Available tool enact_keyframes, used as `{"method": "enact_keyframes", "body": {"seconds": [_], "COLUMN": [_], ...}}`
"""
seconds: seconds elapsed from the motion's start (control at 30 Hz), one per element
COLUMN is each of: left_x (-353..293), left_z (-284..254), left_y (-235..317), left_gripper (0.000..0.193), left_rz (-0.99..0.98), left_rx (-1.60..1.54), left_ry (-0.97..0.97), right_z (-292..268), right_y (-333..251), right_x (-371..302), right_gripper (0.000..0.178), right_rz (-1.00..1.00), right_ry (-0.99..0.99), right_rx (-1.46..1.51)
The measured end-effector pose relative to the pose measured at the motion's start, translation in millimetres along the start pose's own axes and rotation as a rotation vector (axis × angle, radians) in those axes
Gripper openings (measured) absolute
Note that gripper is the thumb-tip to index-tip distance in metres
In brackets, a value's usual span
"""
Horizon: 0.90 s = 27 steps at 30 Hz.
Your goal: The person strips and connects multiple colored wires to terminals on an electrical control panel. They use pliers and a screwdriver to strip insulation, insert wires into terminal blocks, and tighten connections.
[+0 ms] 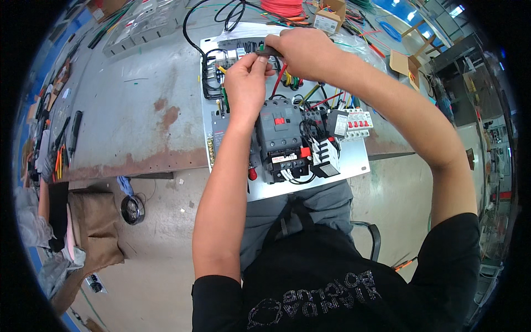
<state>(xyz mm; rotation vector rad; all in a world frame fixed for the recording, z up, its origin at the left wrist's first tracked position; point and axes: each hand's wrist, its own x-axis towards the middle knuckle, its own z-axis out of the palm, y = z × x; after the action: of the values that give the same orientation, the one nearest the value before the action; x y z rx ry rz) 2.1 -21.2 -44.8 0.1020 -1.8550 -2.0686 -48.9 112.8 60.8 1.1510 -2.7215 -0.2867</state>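
Left hand (247,83) perhaps pinching green wire (261,48)

We have the mounting plate (354,163) lying on the workbench (138,110), its near edge over our lap. On it the contactor (279,133) sits centre, a row of breakers (357,124) to its right. Both hands meet behind the contactor, left hand (246,83) beside right hand (301,50). Hand tools (63,146) lie far left.

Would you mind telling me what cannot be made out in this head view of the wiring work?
- Tip of the dark tool: hidden by the right hand.
- What the left hand pinches: covered by its fingers.
- Terminals beneath both hands: hidden.
- Labels on the grey contactor: too small.
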Motion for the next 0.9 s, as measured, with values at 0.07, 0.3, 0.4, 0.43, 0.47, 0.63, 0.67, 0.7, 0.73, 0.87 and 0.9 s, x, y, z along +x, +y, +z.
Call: {"method": "enact_keyframes", "body": {"seconds": [0.07,0.3,0.4,0.43,0.47,0.63,0.67,0.7,0.73,0.87,0.9], "left_x": [0,-2,-1,0,2,1,1,0,0,0,1], "left_z": [1,0,1,1,1,-1,-1,0,0,1,0], "left_y": [0,6,3,1,-1,-4,-2,0,2,-3,-3], "left_gripper": [0.023,0.023,0.023,0.023,0.023,0.024,0.024,0.024,0.024,0.024,0.024], "left_rz": [-0.003,-0.05,-0.05,-0.047,-0.043,-0.029,-0.03,-0.033,-0.035,-0.034,-0.03], "left_rx": [-0.016,0.009,-0.004,-0.001,-0.01,-0.028,-0.021,-0.016,-0.011,-0.039,-0.042], "left_ry": [0.001,-0.023,-0.017,-0.014,-0.019,-0.033,-0.035,-0.036,-0.038,-0.039,-0.041], "right_z": [4,-18,-11,-7,-1,13,18,21,24,31,32], "right_y": [-1,14,27,29,30,13,17,18,20,28,24], "right_x": [-2,12,17,18,18,2,2,4,5,5,4], "right_gripper": [0.026,0.04,0.045,0.045,0.044,0.041,0.043,0.046,0.05,0.053,0.054], "right_rz": [-0.025,0.159,0.167,0.079,-0.008,-0.056,-0.038,-0.02,-0.002,-0.053,-0.101], "right_ry": [0.067,-0.359,-0.441,-0.374,-0.306,0.187,0.127,0.064,0.0,0.031,0.1], "right_rx": [-0.02,0.587,0.759,0.615,0.471,0.146,0.293,0.439,0.586,0.653,0.447]}}
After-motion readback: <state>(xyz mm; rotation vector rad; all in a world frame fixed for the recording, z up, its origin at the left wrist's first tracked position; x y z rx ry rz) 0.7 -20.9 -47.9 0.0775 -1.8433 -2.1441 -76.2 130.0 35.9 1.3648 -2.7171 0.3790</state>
